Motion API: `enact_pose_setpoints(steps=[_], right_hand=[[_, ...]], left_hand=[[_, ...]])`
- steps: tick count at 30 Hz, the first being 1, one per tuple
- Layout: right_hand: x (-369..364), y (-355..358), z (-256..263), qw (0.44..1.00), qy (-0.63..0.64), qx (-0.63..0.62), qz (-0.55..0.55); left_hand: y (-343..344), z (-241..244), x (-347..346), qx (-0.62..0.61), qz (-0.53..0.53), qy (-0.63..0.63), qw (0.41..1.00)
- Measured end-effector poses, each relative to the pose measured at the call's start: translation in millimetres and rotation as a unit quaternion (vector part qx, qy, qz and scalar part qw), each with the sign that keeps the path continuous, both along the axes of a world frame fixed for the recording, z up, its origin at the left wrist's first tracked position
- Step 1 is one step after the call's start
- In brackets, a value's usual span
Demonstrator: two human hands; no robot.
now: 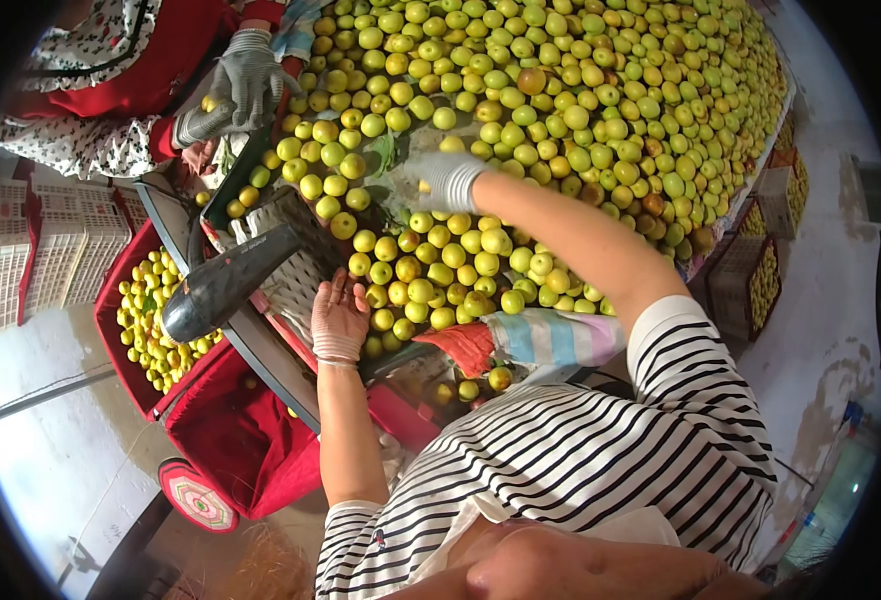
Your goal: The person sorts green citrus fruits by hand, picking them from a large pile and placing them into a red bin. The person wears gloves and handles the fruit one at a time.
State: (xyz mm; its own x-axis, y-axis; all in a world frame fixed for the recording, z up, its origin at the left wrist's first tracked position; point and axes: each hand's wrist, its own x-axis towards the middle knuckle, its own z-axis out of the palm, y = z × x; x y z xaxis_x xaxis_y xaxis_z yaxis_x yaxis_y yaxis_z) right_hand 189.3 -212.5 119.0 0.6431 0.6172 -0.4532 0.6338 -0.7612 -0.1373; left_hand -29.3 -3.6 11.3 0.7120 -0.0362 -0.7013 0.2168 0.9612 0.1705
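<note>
A large heap of yellow-green jujube-like fruits (620, 112) covers the sorting surface before me. My left hand (339, 319), in a thin glove, is palm up with fingers apart and nothing in it. It is beside a grey slotted panel (298, 244) and the near left edge of the fruits. My right hand (444, 181), in a grey-white knit glove, reaches over a bare patch of the surface. Motion blurs its fingers. A bit of yellow shows at their underside, but whether they grip a fruit is unclear. Green leaves (386, 154) lie just beyond that hand.
Across to the left, another person's gloved hands (242, 90) work at the heap. A black tapered object (227, 285) overhangs a red-lined bin (129, 300) of fruits. An opened red fabric liner (242, 442) hangs nearer me. White crates (58, 247) stand left; filled crates (740, 281) stand right.
</note>
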Motion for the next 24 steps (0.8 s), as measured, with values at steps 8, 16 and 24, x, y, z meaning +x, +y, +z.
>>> enact_pose_setpoints(steps=[8,16,24], right_hand=[[85,-49,13,0.971,-0.125,-0.143,-0.148],[91,-39,-3,0.951,-0.021,-0.262,-0.165],[35,-62,-13,0.972,-0.013,-0.094,-0.217]], left_hand=[[5,-5,-3,-0.014,-0.002,-0.026,1.000],[3,-2,-2,-0.023,0.001,-0.048,0.999],[7,-11,0,-0.008,-0.003,-0.030,1.000]])
